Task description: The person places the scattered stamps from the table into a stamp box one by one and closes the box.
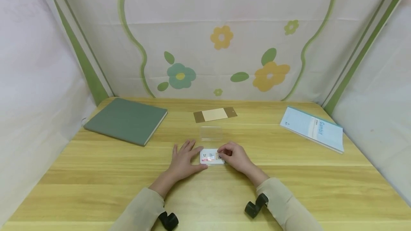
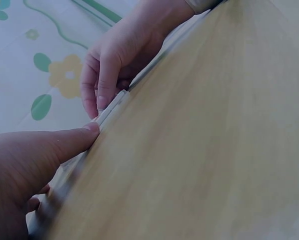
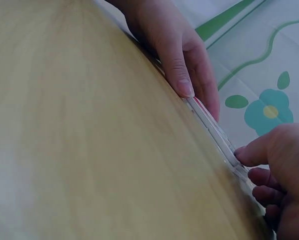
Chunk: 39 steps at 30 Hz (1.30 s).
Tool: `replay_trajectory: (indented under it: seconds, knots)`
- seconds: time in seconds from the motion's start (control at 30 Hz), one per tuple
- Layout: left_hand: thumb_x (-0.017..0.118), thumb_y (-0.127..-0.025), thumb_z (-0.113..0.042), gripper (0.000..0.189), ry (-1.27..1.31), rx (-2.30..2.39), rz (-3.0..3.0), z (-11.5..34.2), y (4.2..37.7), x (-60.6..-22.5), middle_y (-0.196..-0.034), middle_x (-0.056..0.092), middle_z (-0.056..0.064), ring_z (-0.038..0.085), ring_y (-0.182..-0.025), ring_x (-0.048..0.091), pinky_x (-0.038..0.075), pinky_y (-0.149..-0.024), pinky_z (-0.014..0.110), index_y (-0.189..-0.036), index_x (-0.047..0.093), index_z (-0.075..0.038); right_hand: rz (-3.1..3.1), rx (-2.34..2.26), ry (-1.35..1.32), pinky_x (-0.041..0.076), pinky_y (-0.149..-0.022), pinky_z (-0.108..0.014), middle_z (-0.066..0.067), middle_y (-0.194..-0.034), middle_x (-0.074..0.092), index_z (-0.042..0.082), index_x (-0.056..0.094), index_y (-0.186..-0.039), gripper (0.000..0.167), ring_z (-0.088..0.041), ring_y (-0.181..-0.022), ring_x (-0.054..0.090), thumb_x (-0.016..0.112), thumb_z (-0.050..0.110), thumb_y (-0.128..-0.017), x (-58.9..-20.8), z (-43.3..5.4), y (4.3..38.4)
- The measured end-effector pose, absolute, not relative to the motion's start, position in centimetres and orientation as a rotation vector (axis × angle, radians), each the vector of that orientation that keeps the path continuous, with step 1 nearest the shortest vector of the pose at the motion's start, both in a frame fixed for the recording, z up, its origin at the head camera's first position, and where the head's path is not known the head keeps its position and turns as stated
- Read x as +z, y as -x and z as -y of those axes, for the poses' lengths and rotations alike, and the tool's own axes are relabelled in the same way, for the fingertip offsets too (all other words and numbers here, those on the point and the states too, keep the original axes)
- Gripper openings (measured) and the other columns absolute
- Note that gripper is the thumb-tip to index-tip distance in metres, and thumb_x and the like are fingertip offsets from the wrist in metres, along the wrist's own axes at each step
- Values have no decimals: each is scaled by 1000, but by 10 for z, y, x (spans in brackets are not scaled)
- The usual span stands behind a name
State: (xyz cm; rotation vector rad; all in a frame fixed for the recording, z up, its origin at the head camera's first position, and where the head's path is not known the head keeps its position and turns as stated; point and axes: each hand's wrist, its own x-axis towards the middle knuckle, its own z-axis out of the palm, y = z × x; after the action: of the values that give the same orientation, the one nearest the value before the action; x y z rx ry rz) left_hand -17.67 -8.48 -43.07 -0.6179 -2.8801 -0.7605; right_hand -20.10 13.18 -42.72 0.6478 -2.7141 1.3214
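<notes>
A small white rectangular card-like piece (image 1: 208, 161) with printed markings and a pinkish shiny patch lies on the table; a clear edge shows beneath it. My left hand (image 1: 183, 161) holds its left end, thumb on the near long edge and index finger at the far one, the other fingers spread. At the right end, my right hand (image 1: 236, 157) pinches with thumb and index finger over a small dark print, the remaining fingers curled. In the right wrist view the right thumb (image 3: 254, 151) is at the end of the thin white piece. The fingertips hide whatever they pinch.
Behind the hands lies a clear plastic piece (image 1: 211, 133), and farther back a brown and cream card strip (image 1: 214, 114). A dark green book (image 1: 126, 120) is at the left, a light blue Gambit notepad (image 1: 313, 128) at the right. Printed fabric (image 1: 192, 6) walls the table.
</notes>
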Motion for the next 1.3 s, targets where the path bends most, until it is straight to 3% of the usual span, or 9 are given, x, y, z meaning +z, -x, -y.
replay_trajectory:
  seconds: [0.3,0.47,0.67,0.8,1.0,1.3]
  knots:
    - [58,-69,-59,70,640,-790,2859,87,182,-430,-132,35,13,30,-123,23,3,-92,59,-125,47,-18,2643,1529,-491,42,-64,-29,-1,-79,52,5,63,-93,18,-16,-72,48,65,9,-76,-421,-136,202]
    - [58,-73,-52,68,602,-890,2832,94,195,-424,-132,35,15,32,-122,25,3,-90,61,-127,44,-13,2630,1572,-433,39,-81,-40,-13,-101,54,1,54,-111,38,-25,-93,49,64,13,-77,-410,-146,213]
    - [58,-73,-53,71,423,-1005,2874,96,218,-421,-136,27,14,31,-124,19,-3,-93,58,-130,40,-15,2789,1385,-433,26,-93,-44,-15,-125,42,5,43,-125,55,-30,-114,36,65,23,-78,-406,-152,234]
    - [60,-72,-52,70,308,-1010,2897,95,228,-421,-137,25,14,31,-126,14,-7,-93,56,-129,41,-17,2853,1231,-474,21,-97,-43,-13,-129,38,6,42,-127,62,-29,-118,32,66,31,-75,-416,-148,248]
    - [55,-74,-56,67,258,-838,2946,89,237,-424,-137,23,18,35,-125,11,-6,-91,59,-127,44,-16,2961,894,-471,5,-96,-50,-14,-134,30,11,40,-129,72,-32,-121,22,62,49,-72,-424,-141,260]
    - [46,-78,-59,63,253,-705,2996,81,240,-428,-138,15,21,39,-125,4,-7,-88,62,-128,44,-22,3013,745,-442,6,-93,-51,-14,-135,24,18,42,-129,69,-33,-121,16,56,55,-73,-424,-133,260]
